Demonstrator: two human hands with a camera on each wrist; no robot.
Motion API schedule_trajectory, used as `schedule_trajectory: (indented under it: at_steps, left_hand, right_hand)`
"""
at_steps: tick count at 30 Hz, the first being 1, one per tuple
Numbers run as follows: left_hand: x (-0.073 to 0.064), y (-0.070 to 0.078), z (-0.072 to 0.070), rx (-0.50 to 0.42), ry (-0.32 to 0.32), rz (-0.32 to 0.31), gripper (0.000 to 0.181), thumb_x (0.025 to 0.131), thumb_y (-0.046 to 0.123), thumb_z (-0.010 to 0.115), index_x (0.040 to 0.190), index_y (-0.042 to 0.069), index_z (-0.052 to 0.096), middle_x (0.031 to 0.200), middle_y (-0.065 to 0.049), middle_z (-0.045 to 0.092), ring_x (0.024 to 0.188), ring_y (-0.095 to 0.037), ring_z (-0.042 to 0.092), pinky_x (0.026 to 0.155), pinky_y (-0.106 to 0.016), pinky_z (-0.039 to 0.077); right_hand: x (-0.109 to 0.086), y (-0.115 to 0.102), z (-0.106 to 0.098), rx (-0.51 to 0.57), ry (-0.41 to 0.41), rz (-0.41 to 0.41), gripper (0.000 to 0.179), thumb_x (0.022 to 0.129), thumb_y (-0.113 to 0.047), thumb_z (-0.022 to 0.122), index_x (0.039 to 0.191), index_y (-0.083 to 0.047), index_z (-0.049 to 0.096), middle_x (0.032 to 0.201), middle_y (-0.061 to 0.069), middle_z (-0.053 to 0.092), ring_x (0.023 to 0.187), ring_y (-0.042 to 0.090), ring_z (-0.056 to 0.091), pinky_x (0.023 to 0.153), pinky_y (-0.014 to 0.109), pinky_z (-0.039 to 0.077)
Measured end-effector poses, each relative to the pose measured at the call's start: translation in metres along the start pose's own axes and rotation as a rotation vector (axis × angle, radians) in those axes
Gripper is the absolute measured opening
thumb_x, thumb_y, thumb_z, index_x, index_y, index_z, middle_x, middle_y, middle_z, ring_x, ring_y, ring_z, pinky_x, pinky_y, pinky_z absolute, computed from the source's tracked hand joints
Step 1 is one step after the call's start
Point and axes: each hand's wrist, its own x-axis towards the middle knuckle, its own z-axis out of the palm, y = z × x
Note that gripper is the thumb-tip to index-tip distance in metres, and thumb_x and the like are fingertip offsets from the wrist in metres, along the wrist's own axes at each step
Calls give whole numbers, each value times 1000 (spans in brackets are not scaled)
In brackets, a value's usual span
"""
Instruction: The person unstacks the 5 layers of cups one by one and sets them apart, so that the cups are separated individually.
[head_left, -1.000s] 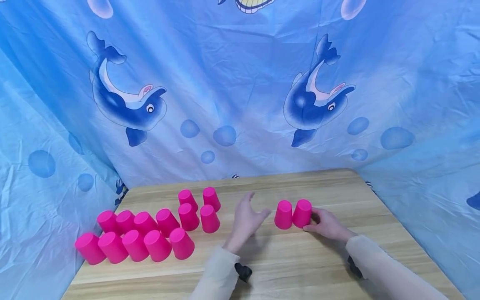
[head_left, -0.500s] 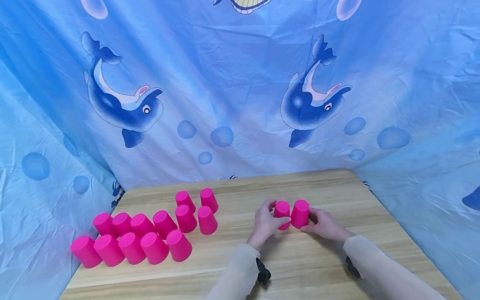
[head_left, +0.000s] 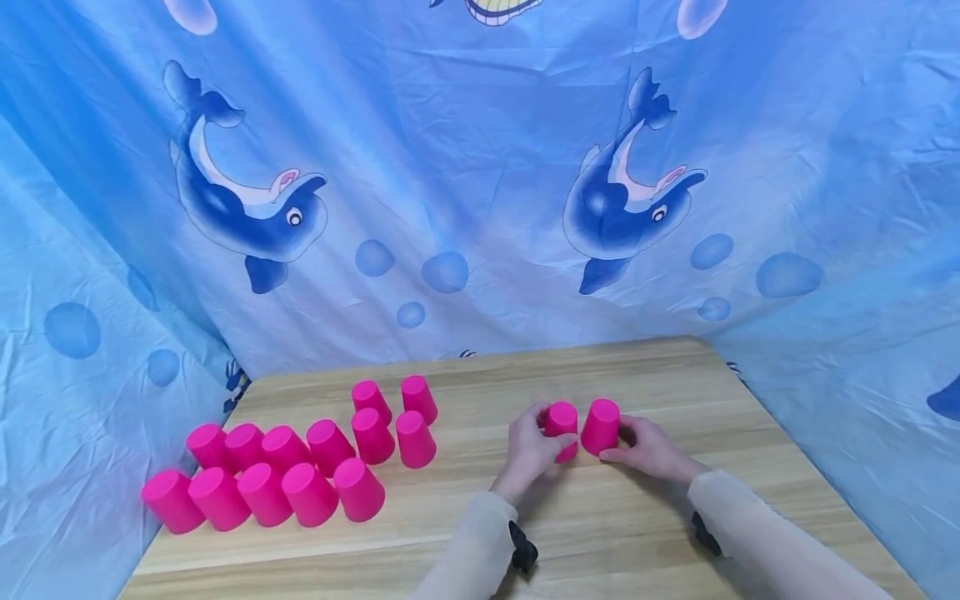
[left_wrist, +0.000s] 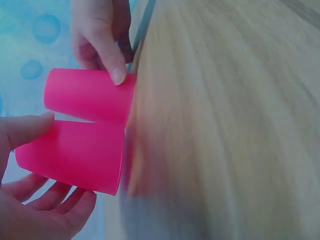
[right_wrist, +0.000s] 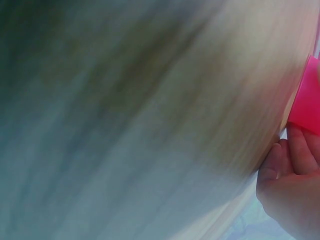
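Note:
Two bright pink cups stand upside down side by side on the right half of the table. My left hand (head_left: 528, 447) grips the left cup (head_left: 561, 418), thumb on the near side and fingers round the back. The right cup (head_left: 601, 427) is held low on its right side by the thumb and fingers of my right hand (head_left: 651, 452). A narrow gap parts the two cups in the head view. From the left wrist, the gripped cup (left_wrist: 72, 156) shows with the thumb on one side and curled fingers on the other. The right wrist view catches only part of a cup (right_wrist: 306, 102).
Several more pink cups, all upside down, stand in rows on the left: a front row (head_left: 268, 496), a row behind it (head_left: 285, 450) and two cups at the back (head_left: 418, 400). The wooden table (head_left: 480, 533) meets a blue dolphin-print curtain (head_left: 480, 208) behind.
My left hand has moved right from between the groups and taken hold of the left cup. That cup has since shifted slightly left, widening the gap. My right hand keeps its hold.

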Motion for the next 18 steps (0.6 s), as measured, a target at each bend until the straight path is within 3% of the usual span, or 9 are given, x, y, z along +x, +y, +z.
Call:
schedule_trajectory:
  at_steps: [4, 10, 18]
  left_hand:
    - [-5, 5, -15, 23, 3, 48, 46, 71, 14, 85, 112, 9, 64, 95, 3, 63, 88, -14, 59, 73, -27, 52]
    - [-19, 8, -48, 54, -17, 70, 46, 75, 19, 82, 116, 10, 63, 99, 3, 63, 89, -14, 58, 73, -28, 52]
    - [-42, -5, -100, 156, -15, 102, 50, 77, 24, 81, 119, 8, 59, 103, 0, 63, 90, -15, 59, 76, -30, 52]
  right_hand:
    - [-1, 0, 0, -8, 5, -7, 66, 74, -29, 83, 128, -3, 56, 122, 13, 60, 117, 36, 53, 96, 49, 43]
    - [-2, 1, 0, -29, 5, -25, 67, 75, -31, 82, 129, -1, 55, 121, 14, 60, 115, 36, 54, 95, 49, 44]
    - [-2, 2, 0, -17, 5, -39, 65, 75, -29, 82, 128, 0, 55, 120, 14, 60, 114, 35, 55, 95, 48, 44]
